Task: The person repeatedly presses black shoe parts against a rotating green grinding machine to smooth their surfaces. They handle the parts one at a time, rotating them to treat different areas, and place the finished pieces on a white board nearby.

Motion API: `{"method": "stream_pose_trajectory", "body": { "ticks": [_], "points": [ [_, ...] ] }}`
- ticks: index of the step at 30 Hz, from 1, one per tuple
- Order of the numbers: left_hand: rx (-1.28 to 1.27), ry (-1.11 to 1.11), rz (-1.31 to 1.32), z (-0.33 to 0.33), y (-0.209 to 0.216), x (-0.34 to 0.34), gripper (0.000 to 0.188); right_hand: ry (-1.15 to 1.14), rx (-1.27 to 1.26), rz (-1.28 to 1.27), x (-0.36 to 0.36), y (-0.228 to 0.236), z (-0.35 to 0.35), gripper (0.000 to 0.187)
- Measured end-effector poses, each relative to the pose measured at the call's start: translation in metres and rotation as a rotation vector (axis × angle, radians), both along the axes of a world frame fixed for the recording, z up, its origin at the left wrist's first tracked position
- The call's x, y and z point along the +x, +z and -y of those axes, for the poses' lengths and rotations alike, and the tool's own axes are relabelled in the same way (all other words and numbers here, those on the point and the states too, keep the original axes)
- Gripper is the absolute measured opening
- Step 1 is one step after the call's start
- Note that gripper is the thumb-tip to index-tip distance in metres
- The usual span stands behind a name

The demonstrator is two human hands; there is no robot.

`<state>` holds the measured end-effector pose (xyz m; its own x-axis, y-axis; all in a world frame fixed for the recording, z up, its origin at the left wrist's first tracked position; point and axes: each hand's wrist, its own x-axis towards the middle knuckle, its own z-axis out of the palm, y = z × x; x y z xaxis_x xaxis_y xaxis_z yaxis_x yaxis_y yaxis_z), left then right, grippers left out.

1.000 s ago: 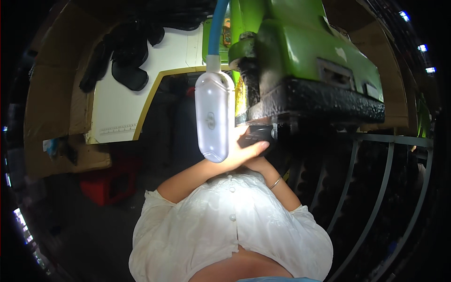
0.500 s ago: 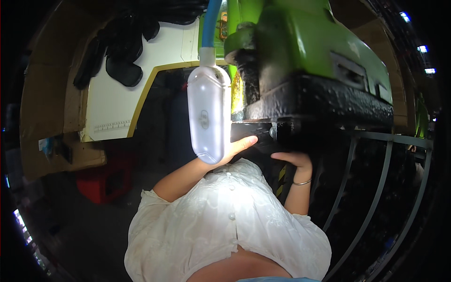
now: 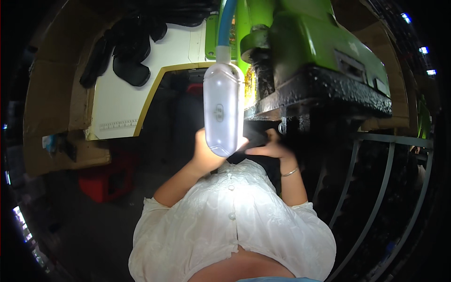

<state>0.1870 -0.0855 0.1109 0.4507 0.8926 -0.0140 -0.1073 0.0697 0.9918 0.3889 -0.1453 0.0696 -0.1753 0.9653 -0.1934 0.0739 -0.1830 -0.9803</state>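
Observation:
Below the head of a green and black machine (image 3: 324,70), a dark, soft-looking black piece (image 3: 256,137) is held between my hands; its exact kind is too dark to tell. My right hand (image 3: 276,146), a bracelet at its wrist, grips the right side of the piece, thumb pointing left. My left hand (image 3: 201,149) is largely covered by a pale, glowing work lamp (image 3: 223,110). Only its back and a thumb tip beside the black piece show, and the thumb appears closed on the piece's left side.
On the white tabletop (image 3: 117,101) at the left lie several black, sole-shaped pieces (image 3: 131,70). Cardboard (image 3: 56,94) borders the table's left side. A red stool (image 3: 105,183) stands below on the floor, and a grey metal rack (image 3: 385,169) is at the right.
My hands, apart before, have come together, and the black piece now shows between them. The right hand moved left and upward. Lamp and machine appear shifted slightly right in the picture.

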Motion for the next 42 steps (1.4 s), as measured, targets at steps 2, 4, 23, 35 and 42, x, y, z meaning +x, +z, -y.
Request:
{"method": "stream_pose_trajectory", "body": {
  "ticks": [2,4,23,35,42],
  "points": [
    [0.174,-0.16,-0.008,-0.006,0.017,0.019,0.028,0.022,-0.091,-0.002,-0.018,-0.032,0.003,0.049],
    [0.073,-0.138,-0.054,-0.008,0.023,0.032,0.016,0.039,-0.153,-0.154,-0.034,-0.049,0.006,0.045],
    [0.093,-0.065,0.075,-0.018,-0.016,-0.01,0.028,-0.332,0.244,-0.41,0.052,0.026,0.023,0.049],
    [0.04,-0.171,-0.264,-0.038,-0.047,-0.067,0.037,-0.337,0.266,-0.088,-0.023,0.052,-0.028,0.042],
    [0.189,-0.204,-0.182,-0.018,0.001,0.013,0.032,-0.353,0.379,-0.089,-0.03,0.049,-0.041,0.025]
  ]
}}
